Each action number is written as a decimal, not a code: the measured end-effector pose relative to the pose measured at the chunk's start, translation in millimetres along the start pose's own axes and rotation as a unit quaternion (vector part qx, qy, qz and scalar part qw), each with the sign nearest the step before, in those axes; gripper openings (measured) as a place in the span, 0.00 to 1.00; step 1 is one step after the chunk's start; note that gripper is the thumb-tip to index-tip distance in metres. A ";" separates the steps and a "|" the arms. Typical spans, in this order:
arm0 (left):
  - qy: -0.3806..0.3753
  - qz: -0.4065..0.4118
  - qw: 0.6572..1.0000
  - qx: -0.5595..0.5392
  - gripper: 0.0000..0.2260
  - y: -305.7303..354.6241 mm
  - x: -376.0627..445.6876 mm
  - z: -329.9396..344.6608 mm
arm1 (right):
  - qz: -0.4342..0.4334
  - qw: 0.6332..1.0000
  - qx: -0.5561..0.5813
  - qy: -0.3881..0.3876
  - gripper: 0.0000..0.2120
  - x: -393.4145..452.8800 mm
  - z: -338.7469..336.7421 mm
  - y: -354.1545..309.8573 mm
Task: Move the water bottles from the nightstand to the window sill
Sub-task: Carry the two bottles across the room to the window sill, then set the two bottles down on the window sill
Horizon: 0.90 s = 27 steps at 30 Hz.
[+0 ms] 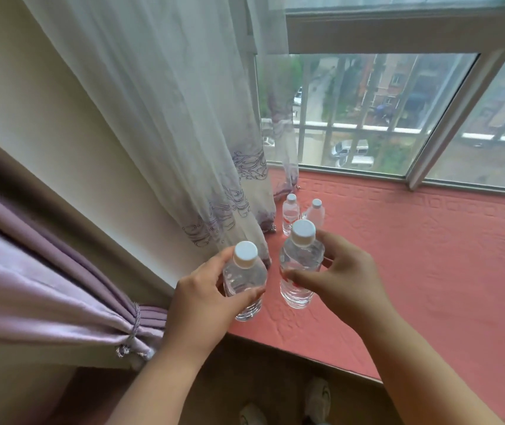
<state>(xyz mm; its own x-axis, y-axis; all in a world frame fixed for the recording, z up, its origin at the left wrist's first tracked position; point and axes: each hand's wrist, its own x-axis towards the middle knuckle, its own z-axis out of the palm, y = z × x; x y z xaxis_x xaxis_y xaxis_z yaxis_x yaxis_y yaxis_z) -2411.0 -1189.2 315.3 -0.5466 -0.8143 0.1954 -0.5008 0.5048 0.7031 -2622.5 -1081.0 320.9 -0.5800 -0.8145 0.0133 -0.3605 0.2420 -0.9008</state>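
On the pink window sill (398,256), our left hand (202,289) grips one bottle (245,283) between thumb and fingers, our right hand (343,271) another bottle (298,265) likewise

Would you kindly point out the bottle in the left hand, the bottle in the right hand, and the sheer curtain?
left-hand bottle (246,254): head view, on its white cap.
right-hand bottle (304,232): head view, on its white cap.
sheer curtain (165,118): head view, on its middle folds.

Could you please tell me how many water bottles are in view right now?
4: one in the left hand at, one in the right hand at, two on the sill by the curtain. The curtain could hide more.
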 end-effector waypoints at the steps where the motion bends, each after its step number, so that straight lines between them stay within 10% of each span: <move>1: 0.003 -0.005 1.000 0.001 0.33 0.7 2.3 2.3 | 0.005 1.000 0.001 -0.002 0.34 3.6 -1.9 1.7; 27: -0.144 0.013 0.988 -0.057 0.31 39.0 101.3 117.5 | 0.122 0.989 -0.001 0.078 0.31 53.5 -85.8 81.2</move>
<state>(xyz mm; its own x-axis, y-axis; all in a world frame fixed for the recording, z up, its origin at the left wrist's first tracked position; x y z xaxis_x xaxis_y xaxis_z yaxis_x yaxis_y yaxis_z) -2564.7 -1218.4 282.2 -0.7355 -0.6771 0.0235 -0.4132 0.4758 0.7764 -2745.6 -1059.7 285.7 -0.7558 -0.6403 -0.1370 -0.1980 0.4229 -0.8843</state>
